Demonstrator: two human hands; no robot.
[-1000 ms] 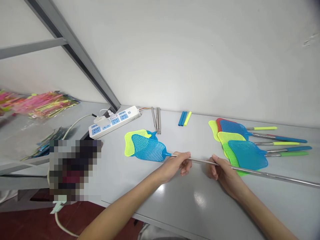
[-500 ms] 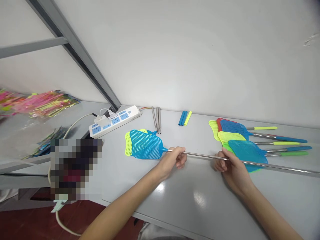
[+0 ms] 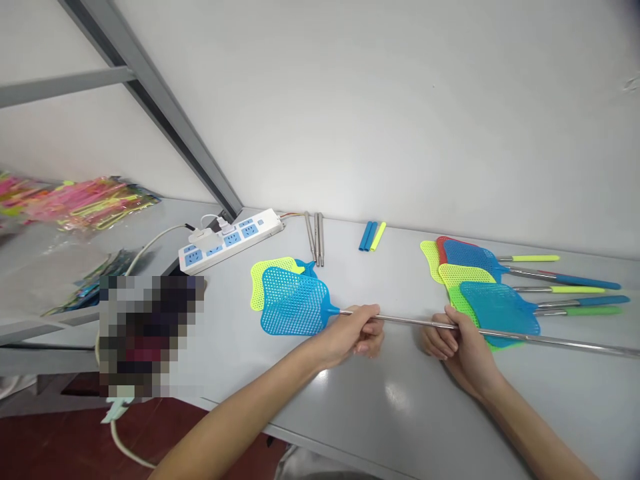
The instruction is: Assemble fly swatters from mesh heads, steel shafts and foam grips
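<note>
A blue fly swatter (image 3: 295, 303) with a long, extended metal rod is held across the table. My left hand (image 3: 356, 331) is closed around the rod just right of the blue head. Farther along the same rod, my right hand (image 3: 453, 339) is closed too, thumb on top. The rod runs on past the right edge of the view. Behind the blue head lies a yellow swatter head (image 3: 273, 268), partly covered, with another blue piece beside it. Several finished-looking swatters (image 3: 500, 310) with coloured grips lie at the right, partly under the rod.
Metal rods (image 3: 317, 239) lie near the wall, with blue and yellow grip sleeves (image 3: 373, 237) to their right. A white power strip (image 3: 230, 241) with plugs and cables stands left. Bagged colourful items (image 3: 95, 203) lie beyond the grey frame post (image 3: 170, 107).
The blue swatter has shifted slightly down and toward me, uncovering more of the yellow head behind it. My left hand has moved a little right and down; my right hand stays on the rod.
</note>
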